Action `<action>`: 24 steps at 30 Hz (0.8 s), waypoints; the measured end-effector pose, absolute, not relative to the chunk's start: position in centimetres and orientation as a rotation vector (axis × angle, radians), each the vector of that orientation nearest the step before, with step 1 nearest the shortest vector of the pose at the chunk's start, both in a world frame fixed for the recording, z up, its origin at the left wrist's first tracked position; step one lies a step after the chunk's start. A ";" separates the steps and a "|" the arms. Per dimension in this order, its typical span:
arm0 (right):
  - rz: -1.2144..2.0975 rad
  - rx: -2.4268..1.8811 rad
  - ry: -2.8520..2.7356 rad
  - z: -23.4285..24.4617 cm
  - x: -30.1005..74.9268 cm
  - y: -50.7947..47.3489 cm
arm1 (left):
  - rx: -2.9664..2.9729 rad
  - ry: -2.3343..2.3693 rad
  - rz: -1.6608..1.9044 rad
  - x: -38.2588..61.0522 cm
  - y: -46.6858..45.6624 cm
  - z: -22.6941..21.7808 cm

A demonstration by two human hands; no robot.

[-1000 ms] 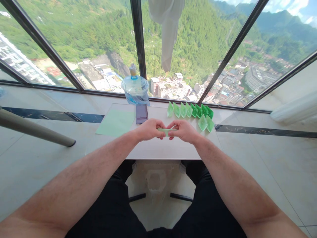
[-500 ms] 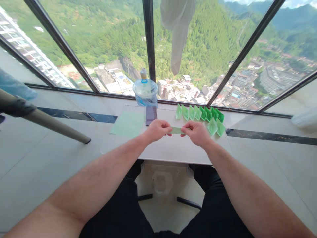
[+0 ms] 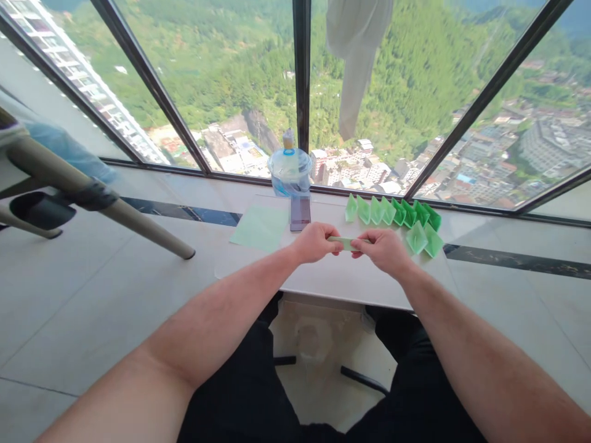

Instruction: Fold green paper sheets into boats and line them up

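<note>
A narrow folded strip of light green paper is stretched between my hands above the small white table. My left hand pinches its left end between thumb and fingers. At the other end, my right hand grips it the same way, the two hands a short gap apart. Flat green paper lies on the table to the left. Beyond my right hand stand several folded green paper boats, lighter on the left and darker on the right, with two paler ones in front.
A dark phone lies behind my left hand. Behind it, against the window, stands a clear plastic tub with a blue rim. A beige metal pole slants down to the floor at left. Black window frames border the table's far side.
My view has shifted left, so everything appears farther right. Both hands keep their pinch on the paper strip, which looks slightly narrower and tilted.
</note>
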State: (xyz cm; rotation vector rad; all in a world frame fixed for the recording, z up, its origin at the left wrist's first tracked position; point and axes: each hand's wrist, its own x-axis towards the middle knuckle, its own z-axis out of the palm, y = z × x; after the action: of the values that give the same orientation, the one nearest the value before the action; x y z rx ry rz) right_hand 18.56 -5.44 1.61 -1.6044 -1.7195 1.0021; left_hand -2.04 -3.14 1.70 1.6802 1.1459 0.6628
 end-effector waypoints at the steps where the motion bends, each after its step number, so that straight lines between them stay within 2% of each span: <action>1: 1.049 -1.585 -1.711 1.5 18.7 -5.4 | 1.681 1.150 0.649 -2.1 -3.0 1.7; 8: 1.285 -1.515 -1.587 0.8 19.9 -4.6 | 1.683 1.196 0.589 -2.8 -2.4 1.8; 16: 1.321 -1.511 -1.594 0.9 20.3 -4.4 | 1.527 1.135 0.540 -3.3 -2.0 1.1; 24: 1.188 -1.604 -1.641 0.9 21.0 -4.4 | 1.474 1.116 0.489 -4.5 -1.7 1.2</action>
State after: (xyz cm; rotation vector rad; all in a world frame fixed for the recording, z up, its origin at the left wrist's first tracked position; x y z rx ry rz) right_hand 20.95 -4.43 0.95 -1.6039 -1.6407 1.1876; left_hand -4.46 -1.73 1.17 1.4740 1.1160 0.4892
